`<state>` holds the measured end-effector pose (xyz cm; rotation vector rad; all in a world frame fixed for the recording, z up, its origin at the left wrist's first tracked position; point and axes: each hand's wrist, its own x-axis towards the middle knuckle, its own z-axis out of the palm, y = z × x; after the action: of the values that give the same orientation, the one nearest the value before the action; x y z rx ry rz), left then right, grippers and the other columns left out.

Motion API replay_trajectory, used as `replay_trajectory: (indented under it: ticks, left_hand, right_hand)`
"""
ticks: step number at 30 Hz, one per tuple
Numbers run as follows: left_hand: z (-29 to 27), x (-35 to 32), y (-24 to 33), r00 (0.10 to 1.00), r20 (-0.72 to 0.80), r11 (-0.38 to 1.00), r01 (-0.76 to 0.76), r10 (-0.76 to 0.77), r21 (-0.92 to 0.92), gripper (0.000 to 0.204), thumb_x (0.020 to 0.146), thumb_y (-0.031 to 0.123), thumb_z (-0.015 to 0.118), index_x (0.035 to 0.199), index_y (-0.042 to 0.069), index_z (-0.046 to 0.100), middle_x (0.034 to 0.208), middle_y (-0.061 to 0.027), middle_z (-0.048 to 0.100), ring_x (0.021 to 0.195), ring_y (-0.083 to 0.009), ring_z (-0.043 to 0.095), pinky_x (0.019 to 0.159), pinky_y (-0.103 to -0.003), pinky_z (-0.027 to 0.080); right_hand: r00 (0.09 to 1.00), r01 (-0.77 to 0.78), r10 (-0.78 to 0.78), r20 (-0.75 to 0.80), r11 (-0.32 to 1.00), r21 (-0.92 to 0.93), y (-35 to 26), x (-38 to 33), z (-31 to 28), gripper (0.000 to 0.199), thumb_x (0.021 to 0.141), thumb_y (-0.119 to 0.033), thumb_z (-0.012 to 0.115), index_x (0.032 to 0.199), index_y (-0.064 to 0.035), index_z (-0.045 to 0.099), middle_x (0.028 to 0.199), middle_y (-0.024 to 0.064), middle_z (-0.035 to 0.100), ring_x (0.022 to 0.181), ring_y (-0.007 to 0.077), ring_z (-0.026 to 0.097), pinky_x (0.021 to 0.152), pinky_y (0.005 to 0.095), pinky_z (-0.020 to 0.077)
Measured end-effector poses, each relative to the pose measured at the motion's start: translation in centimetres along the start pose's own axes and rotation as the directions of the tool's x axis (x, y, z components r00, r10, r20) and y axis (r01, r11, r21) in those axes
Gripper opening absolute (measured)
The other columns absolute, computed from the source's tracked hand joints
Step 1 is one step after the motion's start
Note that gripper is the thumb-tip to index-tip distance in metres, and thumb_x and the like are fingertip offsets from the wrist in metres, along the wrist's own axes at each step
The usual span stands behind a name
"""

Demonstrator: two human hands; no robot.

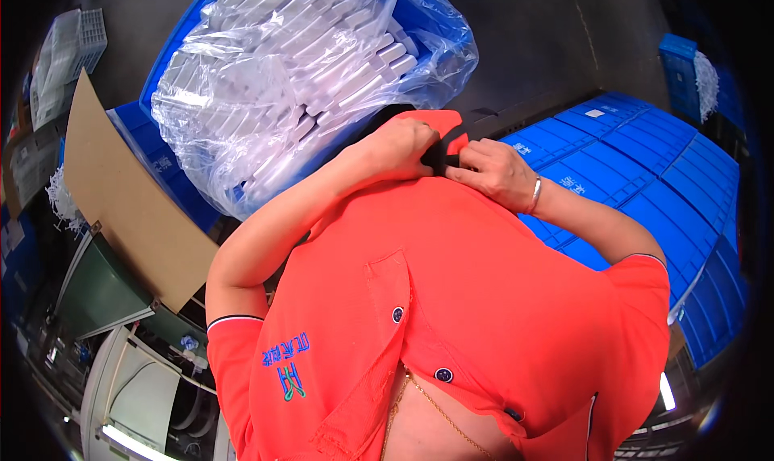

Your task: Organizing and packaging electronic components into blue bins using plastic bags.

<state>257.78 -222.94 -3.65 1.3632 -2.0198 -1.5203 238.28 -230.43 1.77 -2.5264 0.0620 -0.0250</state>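
Note:
The red polo shirt (484, 251) that I wear fills the middle of the view. At its far, lower end, my left hand (405, 146) is closed, its fingers curled on the bunched red and black hem (443, 127). Beside it, my right hand (493, 169), with a silver bracelet (536, 193) on the wrist, pinches the dark edge of the same cloth. The fingertips of both hands are partly hidden in the folds. Just beyond my left hand stands a blue bin (179, 37) lined with a clear plastic bag (447, 58), full of stacked flat white pieces (298, 58).
Closed blue crates (645, 171) stand side by side at the right. A tan board (133, 195) leans at the left, near a green panel (109, 279). At the far right, white strips (706, 86) hang by another blue crate (677, 70). Grey floor (540, 41) lies beyond.

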Motion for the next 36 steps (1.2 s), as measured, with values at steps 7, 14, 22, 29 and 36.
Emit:
replay_trajectory:
  ticks: [7, 14, 22, 29, 36]
  left_hand:
    - [0.3, 0.0, 0.4, 0.997, -0.067, 0.999, -0.042, 0.043, 0.019, 0.028, 0.071, 0.019, 0.063, 0.087, -0.003, 0.059, 0.081, -0.0205, 0.058, 0.078, -0.0350, 0.057, 0.071, -0.039, 0.047]
    - [1.2, 0.1, 0.3, 0.989, -0.143, 1.000, -0.029, 0.030, 0.006, 0.023, 0.072, 0.017, 0.062, 0.081, -0.004, 0.059, 0.077, -0.0197, 0.058, 0.074, -0.0346, 0.057, 0.068, -0.039, 0.046]
    - [1.8, -0.3, 1.6, 0.944, -0.294, 0.988, -0.154, 0.152, 0.016, 0.018, 0.071, 0.013, 0.062, 0.073, -0.004, 0.056, 0.072, -0.0170, 0.055, 0.069, -0.0325, 0.056, 0.063, -0.040, 0.044]
    - [2.6, -0.5, 1.9, 0.910, -0.349, 0.973, -0.231, 0.222, 0.018, 0.018, 0.072, 0.013, 0.062, 0.068, -0.002, 0.053, 0.069, -0.0143, 0.052, 0.067, -0.0314, 0.053, 0.061, -0.040, 0.042]
    - [2.8, -0.7, 2.3, 0.918, -0.290, 0.961, -0.273, 0.272, 0.036, 0.019, 0.073, 0.014, 0.064, 0.070, -0.002, 0.055, 0.072, -0.0135, 0.053, 0.070, -0.0310, 0.053, 0.063, -0.039, 0.042]
  right_hand:
    - [0.931, -0.346, 0.364, 0.006, 0.880, 0.325, 0.7, -2.8, 0.9, 0.024, 0.068, 0.004, 0.058, 0.091, -0.0012, 0.060, 0.081, 0.0126, 0.057, 0.069, 0.0290, 0.059, 0.057, 0.0317, 0.0479]
    - [0.955, -0.295, 0.293, 0.039, 0.936, 0.191, -0.5, -2.5, 0.9, 0.019, 0.069, -0.005, 0.063, 0.088, -0.0011, 0.061, 0.081, 0.0112, 0.055, 0.066, 0.0265, 0.059, 0.056, 0.0315, 0.0478]
    - [0.632, -0.721, 0.753, 0.183, 0.486, 0.494, -0.4, -1.9, 2.4, 0.016, 0.063, -0.005, 0.066, 0.066, -0.0001, 0.051, 0.068, 0.0096, 0.052, 0.060, 0.0263, 0.054, 0.052, 0.0331, 0.0431]
    - [0.764, -0.634, 0.645, -0.021, 0.755, 0.165, -0.5, -1.3, 3.0, 0.030, 0.065, -0.008, 0.064, 0.088, -0.0089, 0.045, 0.089, 0.0086, 0.046, 0.088, 0.0279, 0.045, 0.076, 0.0368, 0.0347]
    - [0.644, -0.752, 0.747, 0.167, 0.658, -0.041, 1.6, -5.3, 6.1, 0.034, 0.069, 0.000, 0.056, 0.099, -0.0057, 0.040, 0.094, 0.0149, 0.048, 0.093, 0.0329, 0.047, 0.075, 0.0401, 0.0361]
